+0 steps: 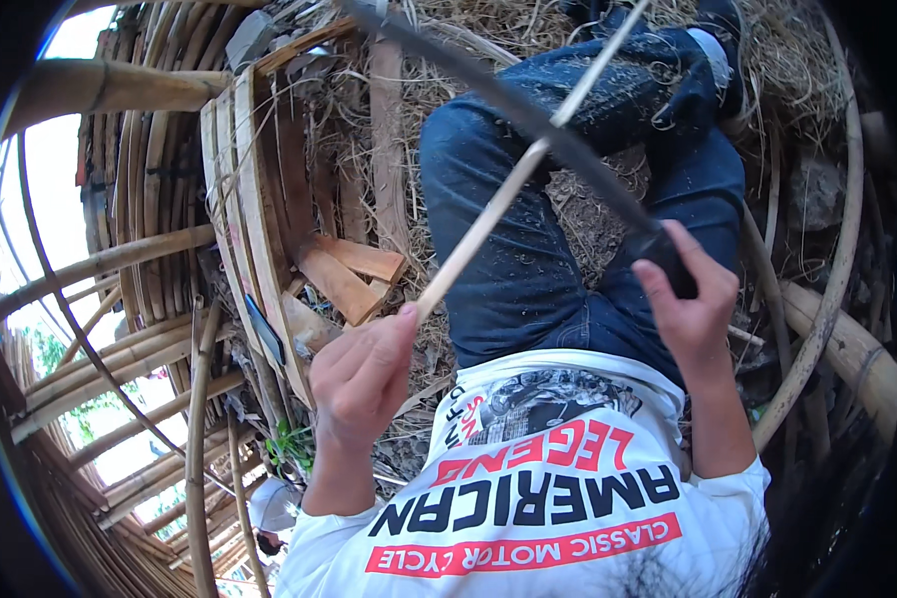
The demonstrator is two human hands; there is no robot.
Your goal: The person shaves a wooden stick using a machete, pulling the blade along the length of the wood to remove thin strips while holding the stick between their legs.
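Note:
My left hand (pixel 364 374) is closed round the near end of a pale, thin bamboo strip (pixel 483 227), which slants up and away to the right. In my right hand (pixel 703 314) is the dark handle of a machete, gripped with the thumb along it. The long dark blade (pixel 598 177) runs from there to the upper left. It crosses the strip over my knees in this view; whether the edge touches the strip I cannot tell. Fine shavings lie on my dark jeans (pixel 508 269).
Cut wood pieces (pixel 344 274) lie beside my left leg, near upright planks (pixel 239 199). A bamboo pole fence (pixel 120 274) lines the left side. Dry fibres (pixel 797 80) cover the ground ahead. A thick bamboo pole (pixel 847 354) lies at right. Someone in white (pixel 272 505) is at lower left.

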